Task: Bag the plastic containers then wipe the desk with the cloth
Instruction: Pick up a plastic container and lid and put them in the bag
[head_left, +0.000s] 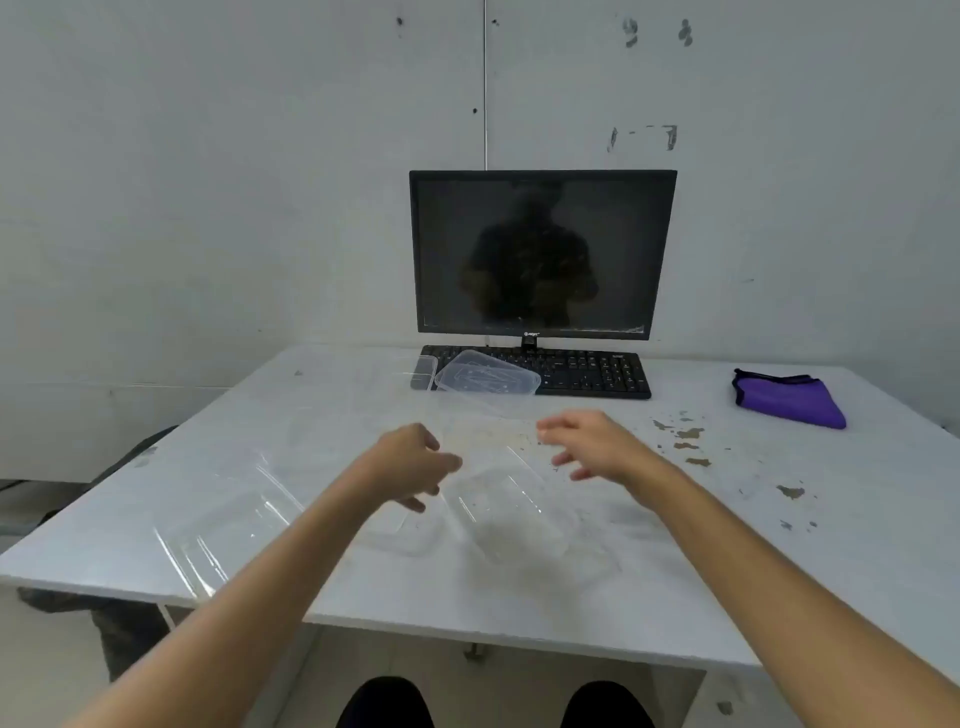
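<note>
White wall panels with a few dark marks stand behind your desk (779, 545), and the desk top is white too. From your head camera, both your arms reach out over the middle of it.

Your left hand (410, 462) hangs above the desk with its fingers curled a little and spread apart. It holds nothing. Your right hand (597, 441) is next to it, a bit farther back, with its fingers spread wide too and nothing in them.

Between and just below your two hands lies a clear plastic container (506, 512). It is see-through and blurry, so its edges are hard to make out. You cannot tell if either hand touches it. To your left, near the front edge of the desk, lies a clear plastic bag (228, 525), flat and shiny.

At the back sits a black monitor (543, 254) with a dark screen. A black keyboard (587, 371) lies in front of it. Another clear container (488, 376) rests tilted on the left end of the keyboard.

A purple cloth (789, 397) lies folded at the far right of the desk, well apart from your hands. Brown dirty spots (685, 434) dot the desk between your right hand and the cloth.
</note>
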